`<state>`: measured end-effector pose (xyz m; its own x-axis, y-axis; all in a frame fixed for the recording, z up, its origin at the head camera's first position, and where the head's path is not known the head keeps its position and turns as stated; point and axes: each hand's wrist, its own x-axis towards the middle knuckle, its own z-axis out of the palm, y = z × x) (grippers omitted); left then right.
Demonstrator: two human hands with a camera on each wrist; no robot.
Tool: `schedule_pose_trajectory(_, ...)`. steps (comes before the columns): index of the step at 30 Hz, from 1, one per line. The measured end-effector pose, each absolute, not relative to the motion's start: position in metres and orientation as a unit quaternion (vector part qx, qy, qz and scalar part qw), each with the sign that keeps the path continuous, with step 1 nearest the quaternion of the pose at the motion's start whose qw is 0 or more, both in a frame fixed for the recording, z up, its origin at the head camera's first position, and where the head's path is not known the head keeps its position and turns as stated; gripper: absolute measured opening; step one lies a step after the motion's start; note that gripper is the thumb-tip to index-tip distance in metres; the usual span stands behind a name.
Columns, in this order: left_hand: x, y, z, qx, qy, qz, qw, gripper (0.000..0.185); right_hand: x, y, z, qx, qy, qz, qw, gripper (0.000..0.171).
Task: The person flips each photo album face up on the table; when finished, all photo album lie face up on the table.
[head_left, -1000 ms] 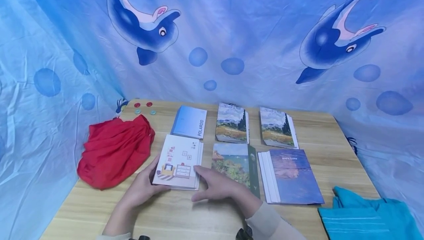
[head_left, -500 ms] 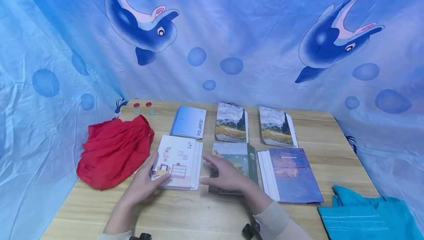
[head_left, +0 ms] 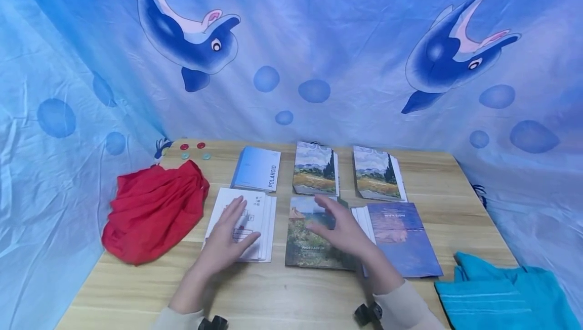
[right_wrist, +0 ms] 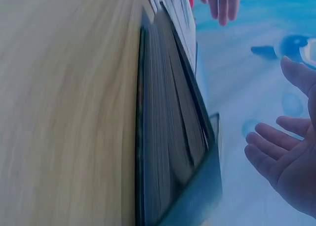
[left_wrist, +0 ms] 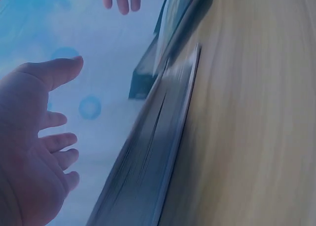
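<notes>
My left hand (head_left: 225, 241) hovers over the white photo album (head_left: 237, 198), which has a room drawing on its cover; the fingers are spread and hold nothing. In the left wrist view that hand (left_wrist: 34, 142) stands clear of the album's page edges (left_wrist: 143, 152). My right hand (head_left: 343, 226) is above the green landscape photo album (head_left: 307, 256), fingers apart, nothing in it. The right wrist view shows the hand (right_wrist: 291, 152) away from the album's thick pages (right_wrist: 168, 107). Part of each cover is hidden by the hand above it.
Behind lie a blue POLAROID album (head_left: 257, 168) and two landscape-painting albums (head_left: 314, 170), (head_left: 378, 173). A purple photo album (head_left: 403, 239) lies on the right. Red cloth (head_left: 155, 213) is at left, teal cloth (head_left: 505, 289) at right front. Several buttons (head_left: 201, 145) sit at the back-left corner.
My left hand has let go of the white album's edge and risen over its cover. My right hand has moved right, from the white album to above the green one.
</notes>
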<state>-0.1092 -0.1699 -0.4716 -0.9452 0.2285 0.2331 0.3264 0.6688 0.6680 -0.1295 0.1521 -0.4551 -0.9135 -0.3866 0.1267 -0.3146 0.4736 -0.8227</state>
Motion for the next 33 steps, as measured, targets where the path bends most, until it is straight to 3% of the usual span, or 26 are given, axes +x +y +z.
schedule_pose_trajectory(9,-0.109,-0.135,-0.475,-0.209,-0.900,-0.377,0.061,0.086,-0.121,0.181,-0.463,-0.176,0.880,-0.441,-0.008,0.080)
schedule_pose_trajectory(20,-0.109,-0.096,-0.479,-0.257,-0.882,-0.395,0.000,0.093,-0.108,0.200,-0.474,-0.137,0.888,-0.439,0.014,0.084)
schedule_pose_trajectory(33,-0.106,-0.052,-0.503,-0.290,-0.873,-0.392,-0.032,0.092,-0.099,0.204,-0.486,-0.112,0.884,-0.449,0.068,0.089)
